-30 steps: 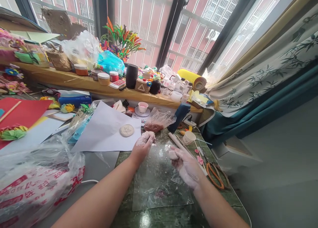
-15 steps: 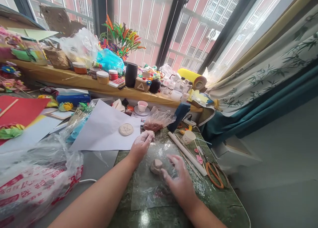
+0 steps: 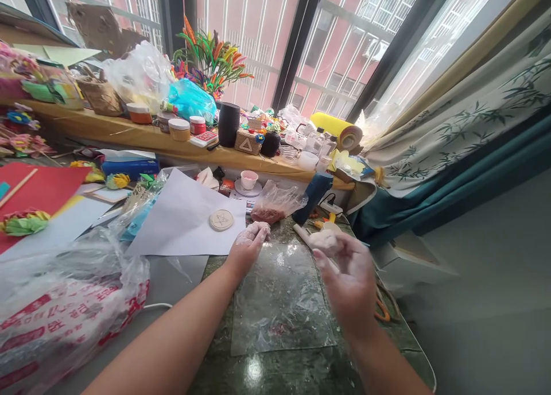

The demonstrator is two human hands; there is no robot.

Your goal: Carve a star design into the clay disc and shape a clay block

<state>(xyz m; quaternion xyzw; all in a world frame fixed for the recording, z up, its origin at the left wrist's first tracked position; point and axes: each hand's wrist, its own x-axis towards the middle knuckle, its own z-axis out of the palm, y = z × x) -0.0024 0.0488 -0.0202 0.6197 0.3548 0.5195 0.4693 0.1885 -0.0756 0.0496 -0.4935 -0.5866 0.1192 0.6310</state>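
Observation:
My right hand point(image 3: 350, 268) holds a pale lump of clay point(image 3: 325, 243) between thumb and fingers, raised over the right side of the clear plastic sheet point(image 3: 279, 303). White powder coats the fingers of both hands. My left hand point(image 3: 252, 240) is closed at the sheet's far left corner, its fingers curled around what looks like a small piece of clay, mostly hidden. Left of that hand, a round clay disc point(image 3: 221, 220) with a star scored in it lies on white paper point(image 3: 172, 223).
Behind the right hand lie a white rolling rod point(image 3: 302, 234), a paper cup point(image 3: 331, 227) and orange-handled scissors point(image 3: 382, 310), partly covered. A bag of brown clay point(image 3: 269, 211) and a dark blue box point(image 3: 312, 197) stand farther back. Plastic bags point(image 3: 73, 309) crowd the left.
The clay lump that lay on the plastic sheet is now in my right hand, lifted up and to the right. My left hand stays closed in nearly the same place.

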